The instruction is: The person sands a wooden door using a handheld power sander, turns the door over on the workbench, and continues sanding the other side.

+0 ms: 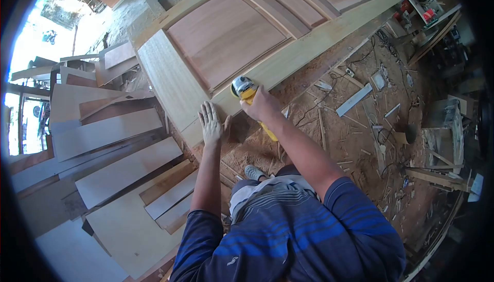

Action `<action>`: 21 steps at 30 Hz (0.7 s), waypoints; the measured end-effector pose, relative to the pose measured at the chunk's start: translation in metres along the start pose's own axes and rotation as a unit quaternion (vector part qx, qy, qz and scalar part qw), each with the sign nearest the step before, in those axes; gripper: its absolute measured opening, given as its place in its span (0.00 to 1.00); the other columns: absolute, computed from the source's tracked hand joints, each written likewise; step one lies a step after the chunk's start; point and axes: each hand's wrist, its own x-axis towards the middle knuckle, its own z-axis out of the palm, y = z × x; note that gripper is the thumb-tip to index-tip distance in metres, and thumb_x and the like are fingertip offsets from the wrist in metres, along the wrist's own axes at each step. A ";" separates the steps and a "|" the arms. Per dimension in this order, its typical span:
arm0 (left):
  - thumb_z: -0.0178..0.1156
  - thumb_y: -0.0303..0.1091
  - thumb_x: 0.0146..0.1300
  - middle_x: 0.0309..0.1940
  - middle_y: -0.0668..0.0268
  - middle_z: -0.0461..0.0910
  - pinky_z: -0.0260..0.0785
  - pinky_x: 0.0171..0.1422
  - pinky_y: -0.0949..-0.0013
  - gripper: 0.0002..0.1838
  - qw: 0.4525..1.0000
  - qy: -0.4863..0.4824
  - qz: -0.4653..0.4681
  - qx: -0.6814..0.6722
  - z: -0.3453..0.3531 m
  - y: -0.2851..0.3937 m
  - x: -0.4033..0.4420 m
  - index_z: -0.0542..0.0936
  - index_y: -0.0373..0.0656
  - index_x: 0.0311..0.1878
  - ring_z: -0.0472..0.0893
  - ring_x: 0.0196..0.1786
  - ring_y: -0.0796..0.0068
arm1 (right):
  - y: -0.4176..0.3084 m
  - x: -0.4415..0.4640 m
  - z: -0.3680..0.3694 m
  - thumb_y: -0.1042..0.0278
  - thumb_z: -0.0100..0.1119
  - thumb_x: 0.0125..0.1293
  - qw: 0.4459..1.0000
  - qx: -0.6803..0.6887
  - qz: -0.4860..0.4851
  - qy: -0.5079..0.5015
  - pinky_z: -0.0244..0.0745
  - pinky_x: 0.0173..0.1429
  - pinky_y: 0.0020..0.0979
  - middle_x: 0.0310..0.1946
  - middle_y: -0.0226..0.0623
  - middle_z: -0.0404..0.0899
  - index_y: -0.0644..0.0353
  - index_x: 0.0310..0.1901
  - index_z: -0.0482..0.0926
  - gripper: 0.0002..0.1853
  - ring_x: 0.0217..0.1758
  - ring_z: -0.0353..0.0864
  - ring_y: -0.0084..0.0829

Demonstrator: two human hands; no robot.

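Note:
A large panelled wooden door (229, 40) lies in front of me, with pale frame pieces around reddish panels. My right hand (261, 105) is wrapped round a yellow power tool (249, 93) with a silver head, which is at the near edge of the door frame. Just left of the tool, my left hand (212, 122) lies flat on the frame near the door's lower corner, fingers spread. It holds nothing. Part of the tool's body is hidden behind my right hand and forearm.
Boards and panels (123, 179) are stacked at the left. Wood scraps, sawdust and a dark cable (329, 94) lie on the floor at the right. A wooden stand (441, 174) is at the far right. My shoe (253, 172) shows below.

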 end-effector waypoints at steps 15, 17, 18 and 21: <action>0.53 0.68 0.77 0.91 0.40 0.45 0.25 0.96 0.43 0.55 0.992 0.104 -0.066 0.010 0.017 0.065 0.069 0.51 0.31 0.89 0.39 0.94 0.46 | 0.147 0.133 -0.152 0.40 0.72 0.66 0.994 0.024 0.100 0.037 0.85 0.67 0.50 0.58 0.66 0.87 0.75 0.69 0.70 0.46 0.61 0.90 0.60; 0.54 0.67 0.77 0.91 0.40 0.46 0.25 0.95 0.42 0.55 0.992 0.100 -0.072 0.021 0.014 0.069 0.070 0.51 0.31 0.89 0.40 0.94 0.45 | 0.165 0.151 -0.169 0.41 0.72 0.66 0.992 0.025 0.114 0.050 0.87 0.66 0.50 0.54 0.65 0.88 0.75 0.64 0.73 0.42 0.58 0.92 0.59; 0.54 0.67 0.77 0.91 0.40 0.46 0.26 0.95 0.41 0.55 0.992 0.099 -0.071 0.024 0.015 0.069 0.071 0.52 0.32 0.89 0.40 0.94 0.45 | 0.179 0.162 -0.171 0.40 0.72 0.66 0.990 0.038 0.116 0.065 0.87 0.66 0.50 0.55 0.65 0.88 0.74 0.64 0.74 0.42 0.59 0.91 0.58; 0.55 0.66 0.77 0.91 0.41 0.46 0.27 0.95 0.41 0.54 0.992 0.094 -0.077 0.025 0.013 0.072 0.073 0.52 0.32 0.89 0.40 0.94 0.45 | 0.206 0.191 -0.188 0.39 0.73 0.65 0.988 0.021 0.131 0.077 0.87 0.66 0.50 0.57 0.65 0.88 0.74 0.66 0.74 0.44 0.61 0.91 0.58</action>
